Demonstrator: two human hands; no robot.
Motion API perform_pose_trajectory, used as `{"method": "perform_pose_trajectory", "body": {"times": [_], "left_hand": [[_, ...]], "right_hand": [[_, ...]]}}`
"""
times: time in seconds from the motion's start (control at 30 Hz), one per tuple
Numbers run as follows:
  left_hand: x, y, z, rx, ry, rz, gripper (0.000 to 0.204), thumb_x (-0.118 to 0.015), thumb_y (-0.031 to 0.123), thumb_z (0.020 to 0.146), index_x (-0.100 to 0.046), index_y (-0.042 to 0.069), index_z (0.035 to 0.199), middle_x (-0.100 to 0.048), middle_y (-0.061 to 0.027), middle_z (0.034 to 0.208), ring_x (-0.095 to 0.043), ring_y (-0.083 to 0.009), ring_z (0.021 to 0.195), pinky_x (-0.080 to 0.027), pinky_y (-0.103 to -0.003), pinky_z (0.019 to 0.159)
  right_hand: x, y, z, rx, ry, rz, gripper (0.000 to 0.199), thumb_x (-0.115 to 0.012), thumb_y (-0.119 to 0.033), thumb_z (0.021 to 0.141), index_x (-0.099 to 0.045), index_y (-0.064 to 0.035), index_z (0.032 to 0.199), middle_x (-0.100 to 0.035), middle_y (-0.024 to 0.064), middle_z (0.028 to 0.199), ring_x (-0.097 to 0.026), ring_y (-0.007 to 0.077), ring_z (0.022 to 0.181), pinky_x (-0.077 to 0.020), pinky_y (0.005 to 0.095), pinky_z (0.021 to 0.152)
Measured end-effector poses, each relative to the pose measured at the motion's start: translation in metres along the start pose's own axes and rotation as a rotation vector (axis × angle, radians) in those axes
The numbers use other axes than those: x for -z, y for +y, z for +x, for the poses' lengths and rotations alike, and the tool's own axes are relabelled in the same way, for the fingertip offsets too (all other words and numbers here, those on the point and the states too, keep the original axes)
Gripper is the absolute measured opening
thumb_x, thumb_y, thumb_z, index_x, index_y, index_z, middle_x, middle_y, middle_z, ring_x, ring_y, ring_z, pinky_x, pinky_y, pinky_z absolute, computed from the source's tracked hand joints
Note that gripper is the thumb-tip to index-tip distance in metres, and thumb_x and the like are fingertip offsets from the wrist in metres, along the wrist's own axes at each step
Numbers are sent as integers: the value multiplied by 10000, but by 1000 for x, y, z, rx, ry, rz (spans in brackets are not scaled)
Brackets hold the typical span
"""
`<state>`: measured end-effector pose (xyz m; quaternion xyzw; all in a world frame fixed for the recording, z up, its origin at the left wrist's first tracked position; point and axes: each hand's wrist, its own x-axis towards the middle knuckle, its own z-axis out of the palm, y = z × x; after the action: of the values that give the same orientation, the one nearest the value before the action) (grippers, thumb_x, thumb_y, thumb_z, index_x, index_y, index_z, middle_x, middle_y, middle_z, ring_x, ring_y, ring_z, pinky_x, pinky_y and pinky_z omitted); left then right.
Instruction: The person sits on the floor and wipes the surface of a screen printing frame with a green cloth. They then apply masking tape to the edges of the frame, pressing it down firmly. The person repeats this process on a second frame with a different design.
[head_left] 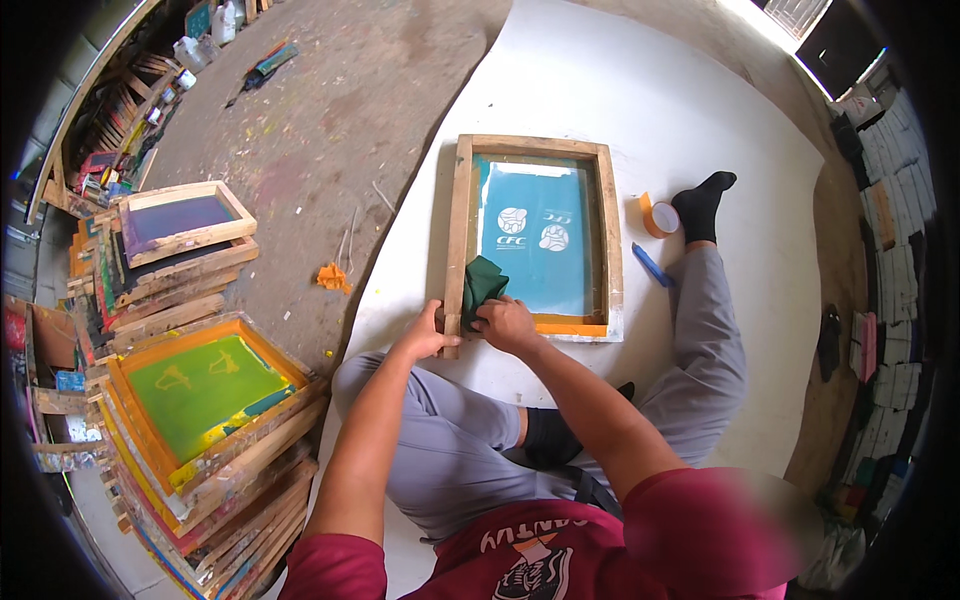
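Observation:
A wooden screen-printing frame with teal mesh and white printed designs lies on the white sheet in front of me. My left hand grips the frame's near left corner, fingers closed around the wooden bar. Inside that same corner, my right hand presses a bunched dark green cloth against the mesh and the inner edge. Orange tape lines the near inside edge. Right of the frame are a roll of orange tape and a blue cutter-like tool.
Stacked wooden screen frames rise on my left, one with yellow-green mesh on top. A crumpled orange scrap lies on the concrete floor. My outstretched leg flanks the tape roll. White stacks line the far right.

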<state>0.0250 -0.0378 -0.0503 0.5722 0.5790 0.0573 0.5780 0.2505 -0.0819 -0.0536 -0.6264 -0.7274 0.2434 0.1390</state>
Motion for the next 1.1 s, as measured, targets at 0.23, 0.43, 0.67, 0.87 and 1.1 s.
{"method": "perform_pose_trajectory", "body": {"times": [0.23, 0.43, 0.67, 0.87, 1.1], "left_hand": [[0, 1, 0, 10, -25, -28, 970, -917, 88, 783, -315, 38, 1542, -714, -171, 1097, -710, -249, 800, -568, -375, 527], [4, 13, -9, 40, -23, -29, 979, -922, 118, 792, -309, 44, 1552, -704, -169, 1111, -700, -244, 814, -574, -369, 548], [1, -1, 2, -28, -25, -43, 1000, -920, 148, 796, -298, 66, 1575, -711, -166, 1126, -698, -252, 872, -581, -408, 593], [-4, 27, -23, -69, 81, 280, 989, -917, 326, 784, -383, -10, 1546, -680, -267, 1329, -656, -359, 1274, -508, -410, 1076], [-6, 13, -12, -52, 141, 359, 1000, -897, 365, 788, -391, -4, 1567, -641, -284, 1398, -625, -392, 1317, -495, -449, 1097]], "right_hand": [[63, 110, -63, -15, 7, -205, 264, -668, -371, 964, -785, -139, 923, -760, 48, 1020, -673, 322, 1037, -509, 474, 949], [118, 107, -56, -185, -340, -322, 281, -681, -332, 980, -776, -74, 919, -748, 177, 884, -711, 396, 913, -549, 486, 858], [140, 96, 40, -312, 317, 466, 392, -653, -364, 1049, -712, 23, 1019, -618, 193, 767, -654, 244, 758, -541, 393, 741], [157, 127, 13, -506, 372, 15, 507, -614, -453, 1028, -660, -11, 1272, -668, 276, 1180, -659, 427, 1131, -534, 519, 926], [150, 145, -61, -540, 153, -60, 628, -695, -369, 936, -499, -296, 1528, -694, 284, 1078, -686, 486, 1003, -552, 557, 881]]}}
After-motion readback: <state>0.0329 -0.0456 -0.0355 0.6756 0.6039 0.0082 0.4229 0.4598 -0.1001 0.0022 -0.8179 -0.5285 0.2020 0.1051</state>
